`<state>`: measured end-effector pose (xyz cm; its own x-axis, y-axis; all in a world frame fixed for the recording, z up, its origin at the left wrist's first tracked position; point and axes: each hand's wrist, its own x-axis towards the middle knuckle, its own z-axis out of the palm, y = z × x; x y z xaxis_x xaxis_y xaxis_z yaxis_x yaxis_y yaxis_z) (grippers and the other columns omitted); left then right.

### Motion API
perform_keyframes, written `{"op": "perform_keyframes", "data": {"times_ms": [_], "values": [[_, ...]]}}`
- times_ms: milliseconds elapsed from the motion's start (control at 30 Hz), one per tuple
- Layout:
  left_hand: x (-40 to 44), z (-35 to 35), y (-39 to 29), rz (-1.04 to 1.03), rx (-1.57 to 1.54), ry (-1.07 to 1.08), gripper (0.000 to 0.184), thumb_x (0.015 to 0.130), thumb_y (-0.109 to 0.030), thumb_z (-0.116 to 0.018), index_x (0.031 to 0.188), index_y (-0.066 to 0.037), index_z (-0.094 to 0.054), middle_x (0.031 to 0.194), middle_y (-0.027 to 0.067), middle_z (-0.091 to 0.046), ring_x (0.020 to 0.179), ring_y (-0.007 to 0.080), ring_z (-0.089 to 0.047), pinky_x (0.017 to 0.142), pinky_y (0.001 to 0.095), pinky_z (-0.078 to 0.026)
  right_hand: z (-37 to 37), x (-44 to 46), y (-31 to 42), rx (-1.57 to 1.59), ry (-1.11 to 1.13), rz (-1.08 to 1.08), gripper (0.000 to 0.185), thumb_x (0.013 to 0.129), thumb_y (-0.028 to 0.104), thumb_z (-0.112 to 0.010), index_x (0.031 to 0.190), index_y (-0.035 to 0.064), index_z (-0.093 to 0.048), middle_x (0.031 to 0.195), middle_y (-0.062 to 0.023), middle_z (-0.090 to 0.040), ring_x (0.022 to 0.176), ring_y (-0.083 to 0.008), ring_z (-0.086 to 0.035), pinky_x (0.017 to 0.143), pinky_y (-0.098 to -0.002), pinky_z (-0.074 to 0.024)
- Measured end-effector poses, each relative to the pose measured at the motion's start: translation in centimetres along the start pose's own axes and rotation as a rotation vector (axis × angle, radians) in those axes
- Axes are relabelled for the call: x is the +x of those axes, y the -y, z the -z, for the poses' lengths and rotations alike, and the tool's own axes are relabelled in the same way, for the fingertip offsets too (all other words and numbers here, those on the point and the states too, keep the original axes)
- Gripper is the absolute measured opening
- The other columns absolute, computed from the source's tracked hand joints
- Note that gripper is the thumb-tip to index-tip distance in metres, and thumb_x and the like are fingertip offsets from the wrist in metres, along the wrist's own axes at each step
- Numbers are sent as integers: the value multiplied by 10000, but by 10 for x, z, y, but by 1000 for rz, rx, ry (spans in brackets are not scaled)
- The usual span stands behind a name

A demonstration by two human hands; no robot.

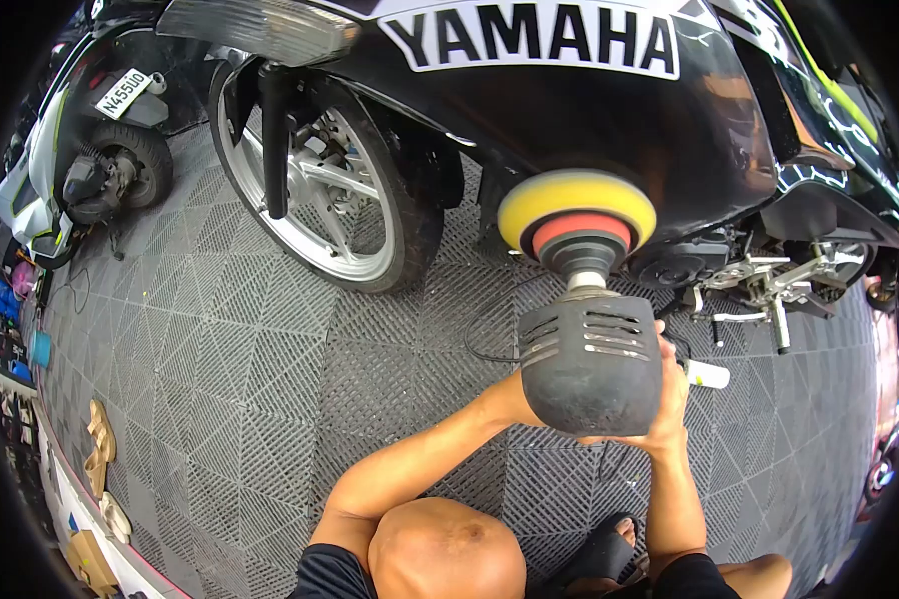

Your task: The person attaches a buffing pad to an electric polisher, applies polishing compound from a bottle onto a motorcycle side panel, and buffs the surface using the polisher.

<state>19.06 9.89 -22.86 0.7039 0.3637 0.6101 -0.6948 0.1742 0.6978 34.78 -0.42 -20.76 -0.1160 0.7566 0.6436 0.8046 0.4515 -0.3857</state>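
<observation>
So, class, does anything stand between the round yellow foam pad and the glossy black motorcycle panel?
Nothing visible does: the pad, on the black plastic polisher held by the left hand and right hand, seems to touch the panel.

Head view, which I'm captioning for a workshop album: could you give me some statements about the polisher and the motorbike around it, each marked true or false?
1. The polisher has a yellow pad. True.
2. Only one hand is at the polisher. False: the left hand and the right hand are both at it.
3. The lettering above the pad reads YAMAHA. True.
4. The front wheel has a bright red rim. False: its rim is silver.
5. The floor has grey, patterned tiles. True.
6. The sandals lie at the right edge of the view. False: they lie towards the left edge.
</observation>
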Motion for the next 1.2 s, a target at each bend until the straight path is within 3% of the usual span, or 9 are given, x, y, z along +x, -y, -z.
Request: {"op": "perform_keyframes", "data": {"times_ms": [167, 367, 467, 733, 867, 967, 1200], "values": [[-2, 7, -10, -20, 61, 57, 894, 642, -242, -856, 1403, -86, -413, 1400, 92, -474, 1324, 237, -408, 1110, 393, -330, 4, 9, 15, -37, 20, -6, 826, 552, 365, -830, 1173, -81, -519, 1041, -220, -650, 867, -372, -676, 739, -396, -536], [-24, 21, -23, 26, 129, -84, 890, 642, -238, -856, 1401, -86, -416, 1397, 90, -477, 1318, 237, -415, 1108, 391, -334, -14, 35, 38, 84, 8, -88, 915, 519, 374, -881, 1213, -72, -484, 1053, -222, -637, 867, -374, -671, 748, -405, -546], [-30, 25, -34, 24, 138, -130, 887, 643, -235, -855, 1400, -87, -417, 1396, 90, -478, 1315, 237, -419, 1107, 390, -336, -5, 64, 59, 32, 54, -8, 926, 520, 413, -878, 1197, -78, -481, 1012, -229, -631, 899, -371, -661, 736, -409, -547], [-7, 7, -25, 7, 209, -58, 881, 643, -229, -855, 1398, -88, -421, 1392, 88, -482, 1308, 237, -428, 1104, 387, -341, 5, 34, 35, 15, -5, -26, 955, 503, 438, -880, 1210, -68, -485, 1023, -205, -644, 896, -350, -676, 736, -402, -553], [11, -3, -7, -47, 202, 40, 878, 643, -226, -854, 1396, -88, -423, 1390, 87, -484, 1304, 236, -433, 1103, 386, -343, 10, 2, 2, -17, 42, -11, 766, 584, 327, -825, 1157, -82, -521, 990, -209, -658, 809, -347, -683, 701, -386, -545], [8, -1, 1, -79, 174, 64, 876, 644, -224, -854, 1395, -89, -425, 1388, 86, -485, 1301, 236, -437, 1102, 385, -345, 9, -17, -9, 120, 91, -197, 1080, 403, 482, -922, 1250, -42, -504, 1141, -170, -636, 1054, -311, -625, 954, -415, -457], [-14, 21, 23, -56, 117, 18, 896, 621, -241, -870, 1386, -81, -432, 1394, 79, -477, 1292, 227, -447, 1097, 377, -353, -22, -36, -33, -120, 130, -9, 1161, 449, 612, -848, 1286, -66, -415, 1108, -222, -605, 952, -378, -634, 815, -438, -490]]}}
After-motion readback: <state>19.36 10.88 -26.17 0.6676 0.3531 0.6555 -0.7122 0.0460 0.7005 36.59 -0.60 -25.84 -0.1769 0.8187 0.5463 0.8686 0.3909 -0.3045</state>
